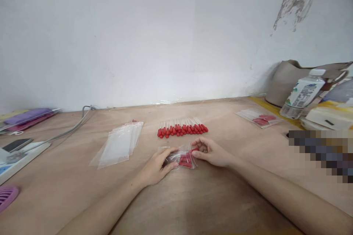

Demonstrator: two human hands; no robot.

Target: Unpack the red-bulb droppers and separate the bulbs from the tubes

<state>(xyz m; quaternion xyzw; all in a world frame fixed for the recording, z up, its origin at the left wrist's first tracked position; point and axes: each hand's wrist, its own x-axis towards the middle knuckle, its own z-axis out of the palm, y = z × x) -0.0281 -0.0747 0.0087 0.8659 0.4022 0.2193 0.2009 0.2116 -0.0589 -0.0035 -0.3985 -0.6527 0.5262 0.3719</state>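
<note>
A small clear zip bag lies on the table between my hands, with several red-bulbed droppers inside, bulbs at its right end. My left hand grips the bag's left part between thumb and fingers. At the right end, my right hand has its thumb and fingers closed around a red bulb at the bag's edge; the fingertips partly hide it. Just beyond the bag, a row of droppers lies with red bulbs toward me and thin clear tubes pointing at the wall.
Flat clear bags lie fanned out on the left. Another bag with red pieces is at the right, near a plastic bottle and a grey-brown container. A power strip with a grey cable and a phone sit far left.
</note>
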